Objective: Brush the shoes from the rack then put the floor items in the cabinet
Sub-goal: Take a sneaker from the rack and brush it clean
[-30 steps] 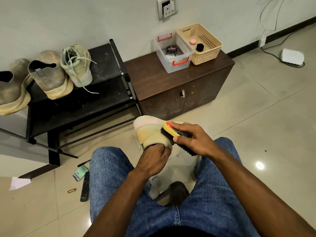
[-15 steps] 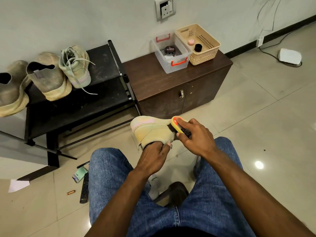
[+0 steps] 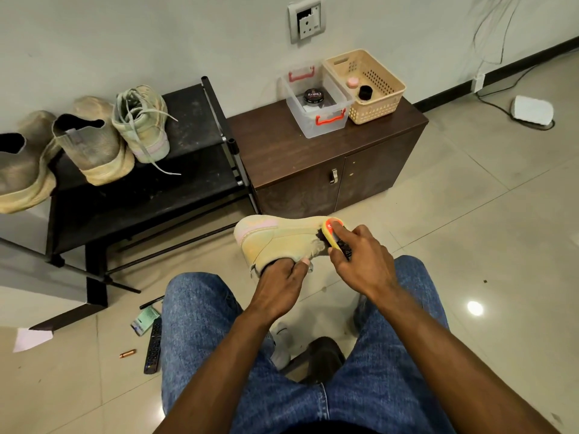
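Centre frame: your left hand [image 3: 283, 281] gripped the sneaker [image 3: 275, 239]; right-hand fingers [image 3: 340, 228] clasped the brush [image 3: 336, 234]. Short, firm strokes suited.

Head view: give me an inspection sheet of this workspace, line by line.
Surface: tiled floor.
Job's things: shoe held up, brush on it; three shoes on rack; cabinet doors closed.
Clutter: remote, pen, packet, small copper piece, paper on the floor.
Grippers: left hand grips shoe; right hand grips brush.
Cables: cable to white device.
Surroundings: wall socket; clear box and basket on cabinet.
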